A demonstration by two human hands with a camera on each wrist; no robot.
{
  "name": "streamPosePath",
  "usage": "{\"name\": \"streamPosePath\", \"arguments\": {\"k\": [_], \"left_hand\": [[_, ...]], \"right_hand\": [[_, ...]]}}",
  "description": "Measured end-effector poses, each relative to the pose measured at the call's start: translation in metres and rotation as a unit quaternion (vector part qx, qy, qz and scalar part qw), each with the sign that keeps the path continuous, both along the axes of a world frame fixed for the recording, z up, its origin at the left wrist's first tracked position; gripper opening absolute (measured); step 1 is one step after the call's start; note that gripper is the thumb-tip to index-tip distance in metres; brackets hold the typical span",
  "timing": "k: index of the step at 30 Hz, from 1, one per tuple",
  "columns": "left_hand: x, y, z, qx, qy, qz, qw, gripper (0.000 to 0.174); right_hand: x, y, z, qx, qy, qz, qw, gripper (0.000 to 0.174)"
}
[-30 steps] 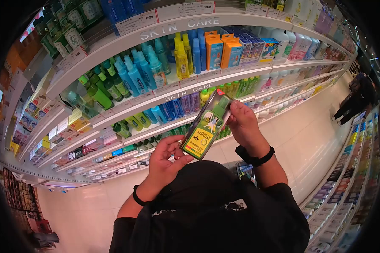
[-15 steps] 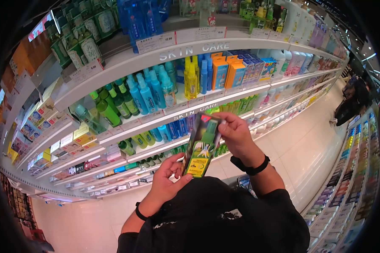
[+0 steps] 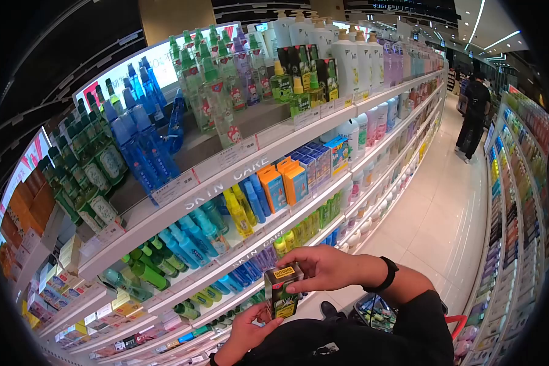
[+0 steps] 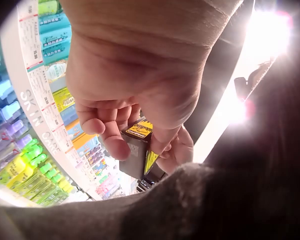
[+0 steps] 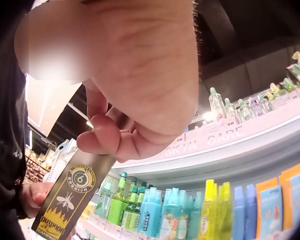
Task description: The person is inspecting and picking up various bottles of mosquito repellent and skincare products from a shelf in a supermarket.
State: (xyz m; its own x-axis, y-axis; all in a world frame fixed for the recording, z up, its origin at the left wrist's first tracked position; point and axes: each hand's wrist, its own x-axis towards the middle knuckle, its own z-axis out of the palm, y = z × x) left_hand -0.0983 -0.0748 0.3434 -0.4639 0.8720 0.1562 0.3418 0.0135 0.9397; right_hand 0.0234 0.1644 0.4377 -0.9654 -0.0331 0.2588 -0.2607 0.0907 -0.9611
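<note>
A dark box with a yellow and green print (image 3: 282, 293) is held upright in front of the person's chest. The right hand (image 3: 324, 268) grips its upper part between thumb and fingers. Around the lower end are the fingers and thumb of the left hand (image 3: 250, 332). In the left wrist view the left hand (image 4: 135, 85) pinches the box (image 4: 132, 157) at its printed end. The right wrist view has the box (image 5: 70, 195) tilted, its long printed side showing a white insect figure, below the curled fingers of the right hand (image 5: 140, 85).
Curved shelves (image 3: 274, 143) of bottles and boxes fill the left and front. Another shelf unit (image 3: 511, 201) stands at the right. A basket with goods (image 3: 375, 312) is beside the person. Someone in dark clothes (image 3: 474, 110) is farther down the aisle floor (image 3: 430, 226).
The head view has tipped up, showing the top shelf and more of the aisle. The box has turned, its broad front giving way to an end marked OUTDOOR. Both hands still hold it.
</note>
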Motion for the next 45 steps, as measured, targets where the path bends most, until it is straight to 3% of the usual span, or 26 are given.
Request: {"name": "streamPosePath", "arguments": {"k": [2,5,9,13,16,18,19,20,22,25,27,35,45], "left_hand": [[0.004,0.034,0.006,-0.007,0.002,0.025,1.0,0.043],[0.011,0.076,0.009,0.028,-0.001,0.058,0.998,0.045],[0.008,0.138,0.016,0.041,0.063,0.048,0.996,0.047],[0.013,0.186,0.026,0.0,0.044,0.042,0.998,0.053],[0.009,0.196,0.026,0.032,0.007,0.061,0.998,0.056],[0.007,0.198,0.024,0.04,-0.037,0.083,0.995,0.055],[0.007,0.203,0.026,0.039,-0.036,0.086,0.995,0.055],[0.007,0.207,0.028,0.026,-0.028,0.086,0.996,0.053],[0.008,0.211,0.027,0.015,-0.021,0.089,0.996,0.051],[0.003,0.214,0.016,0.006,0.022,0.096,0.995,0.048],[-0.003,0.218,0.004,0.033,0.032,0.104,0.993,0.045],[0.001,0.225,0.015,-0.007,0.027,0.134,0.991,0.041],[0.0,0.233,0.022,-0.011,0.07,0.141,0.988,0.038]], "right_hand": [[0.01,0.031,0.027,0.169,-0.006,-0.035,0.985,0.045],[0.008,0.069,0.037,0.221,0.101,-0.049,0.969,0.046],[0.009,0.135,0.055,0.254,0.112,-0.016,0.961,0.047],[0.01,0.2,0.068,0.235,0.149,-0.003,0.96,0.047],[0.025,0.24,0.105,0.242,0.165,-0.051,0.955,0.048],[0.035,0.267,0.125,0.054,0.19,-0.043,0.979,0.041],[0.036,0.285,0.136,0.016,0.238,-0.063,0.969,0.042],[0.044,0.302,0.156,0.06,0.28,-0.114,0.951,0.043],[0.049,0.329,0.181,-0.027,0.319,-0.156,0.935,0.044],[0.04,0.375,0.217,0.1,0.378,-0.292,0.873,0.042],[0.026,0.399,0.236,0.141,0.398,-0.305,0.854,0.043],[-0.02,0.432,0.263,0.193,0.371,-0.279,0.864,0.039],[-0.049,0.435,0.252,0.205,0.261,-0.18,0.926,0.04]]}}
